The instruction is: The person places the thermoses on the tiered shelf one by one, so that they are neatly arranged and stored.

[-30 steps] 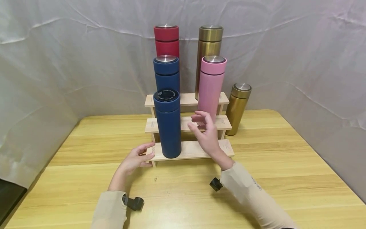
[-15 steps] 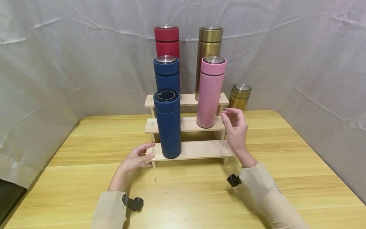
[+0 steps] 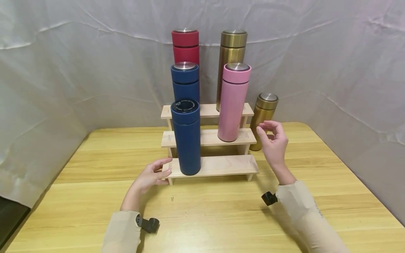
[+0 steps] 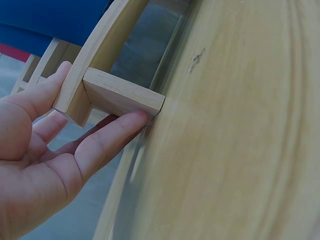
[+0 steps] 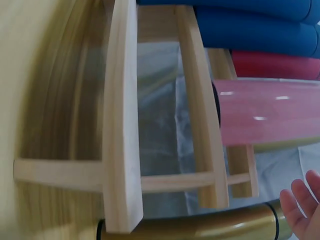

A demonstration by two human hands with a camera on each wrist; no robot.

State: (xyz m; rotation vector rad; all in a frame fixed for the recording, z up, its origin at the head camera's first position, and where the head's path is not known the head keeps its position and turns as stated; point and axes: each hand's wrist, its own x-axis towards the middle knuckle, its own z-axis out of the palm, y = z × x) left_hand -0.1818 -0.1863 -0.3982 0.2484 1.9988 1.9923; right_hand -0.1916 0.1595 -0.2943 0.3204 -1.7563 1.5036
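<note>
My left hand holds the left end of a three-step wooden display stand. In the left wrist view the thumb rests on the lowest shelf's end and a finger touches its leg. To the stand's right my right hand is raised, its fingers loosely bent around nothing. Just behind it a gold thermos stands on the table, its lower part partly hidden by the hand. A pink thermos stands on the middle shelf, and a blue thermos on the lowest shelf's left.
Another blue thermos stands behind the front one. On the top shelf are a red thermos and a second gold thermos. The wooden table meets grey cloth walls at the back and sides.
My right hand has moved right, away from the pink thermos, to beside the table's gold thermos. The left hand keeps its place on the stand.
</note>
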